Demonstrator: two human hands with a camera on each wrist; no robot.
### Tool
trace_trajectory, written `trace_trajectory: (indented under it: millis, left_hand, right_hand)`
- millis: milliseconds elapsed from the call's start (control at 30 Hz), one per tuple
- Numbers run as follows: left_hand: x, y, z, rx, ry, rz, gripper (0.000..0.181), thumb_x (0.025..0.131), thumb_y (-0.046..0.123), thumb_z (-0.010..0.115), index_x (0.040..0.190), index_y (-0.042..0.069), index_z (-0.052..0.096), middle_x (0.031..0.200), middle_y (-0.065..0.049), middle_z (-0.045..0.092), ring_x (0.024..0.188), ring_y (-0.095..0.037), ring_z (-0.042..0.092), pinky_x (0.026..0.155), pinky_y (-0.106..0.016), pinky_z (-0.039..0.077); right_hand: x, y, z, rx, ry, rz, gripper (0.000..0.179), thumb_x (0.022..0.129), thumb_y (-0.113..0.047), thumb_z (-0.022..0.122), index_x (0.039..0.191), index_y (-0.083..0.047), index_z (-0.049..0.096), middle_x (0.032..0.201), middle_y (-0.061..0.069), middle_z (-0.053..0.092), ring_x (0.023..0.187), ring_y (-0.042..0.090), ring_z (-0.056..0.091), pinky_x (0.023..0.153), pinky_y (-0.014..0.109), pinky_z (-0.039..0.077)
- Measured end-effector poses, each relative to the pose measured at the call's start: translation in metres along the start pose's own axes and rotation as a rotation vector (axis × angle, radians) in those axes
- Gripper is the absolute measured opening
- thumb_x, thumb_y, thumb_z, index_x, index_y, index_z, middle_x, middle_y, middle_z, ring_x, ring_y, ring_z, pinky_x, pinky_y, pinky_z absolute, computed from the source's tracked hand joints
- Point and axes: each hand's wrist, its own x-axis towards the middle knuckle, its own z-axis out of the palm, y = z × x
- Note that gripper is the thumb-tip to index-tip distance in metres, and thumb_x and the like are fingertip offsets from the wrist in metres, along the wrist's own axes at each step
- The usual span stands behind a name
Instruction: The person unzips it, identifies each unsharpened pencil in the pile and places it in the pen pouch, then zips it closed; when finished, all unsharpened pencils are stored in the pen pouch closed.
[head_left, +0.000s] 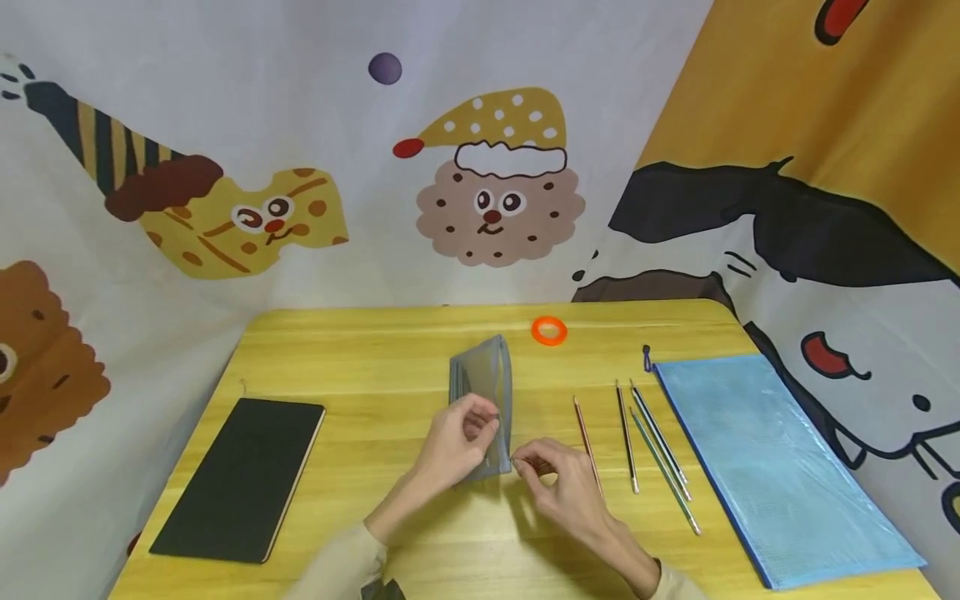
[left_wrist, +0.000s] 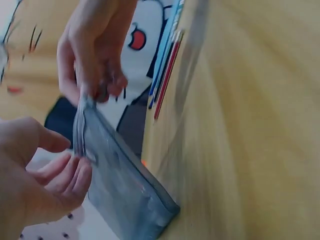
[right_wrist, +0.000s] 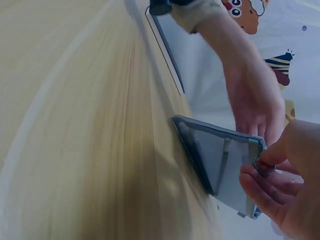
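A grey see-through zip pencil pouch stands partly raised on the wooden table, its zipper edge facing up. At its near end my right hand pinches a small ring-like pull, partly hidden by the fingers. My left hand is beside the pouch's upper edge, fingers loosely bent. In the left wrist view, a gap shows between the left thumb and fingertips, which overlap the pouch's side; whether they touch it is unclear. A red pencil lies just beyond the right hand.
More pencils lie to the right, beside a blue mesh zip bag. On the left is a black notebook. An orange tape roll lies near the table's back edge. A cartoon-print curtain hangs behind the table.
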Motion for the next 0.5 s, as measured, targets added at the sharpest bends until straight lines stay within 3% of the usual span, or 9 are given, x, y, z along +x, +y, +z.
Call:
trace_trajectory:
  millis: [100,233,500]
  left_hand:
    - [-0.018,0.008,-0.001,0.087,-0.003,0.065,0.015,0.089,0.001,0.071,0.103,0.003,0.065,0.093,-0.004,0.066,0.083,-0.014,0.064,0.075,-0.022,0.062]
    - [-0.036,0.011,0.0,0.145,-0.037,0.105,0.025,0.083,0.006,0.081,0.101,0.003,0.063,0.094,-0.005,0.065,0.083,-0.016,0.064,0.075,-0.023,0.063]
    - [-0.044,0.004,0.003,0.149,0.002,0.154,0.028,0.077,0.009,0.086,0.096,0.005,0.066,0.093,-0.005,0.067,0.083,-0.016,0.066,0.076,-0.021,0.063]
  right_hand:
    - [0.001,-0.001,0.0,0.021,-0.005,-0.003,0.012,0.086,0.003,0.073,0.091,-0.008,0.073,0.084,0.003,0.074,0.072,0.002,0.066,0.063,0.016,0.063]
    - [0.002,-0.003,0.001,0.035,-0.013,0.004,0.009,0.088,0.0,0.073,0.093,-0.008,0.073,0.085,0.006,0.075,0.073,0.003,0.067,0.065,0.017,0.063]
    - [0.002,-0.005,0.004,0.059,-0.033,0.007,0.015,0.086,0.004,0.074,0.094,-0.008,0.074,0.089,0.003,0.076,0.076,0.005,0.069,0.067,0.019,0.064]
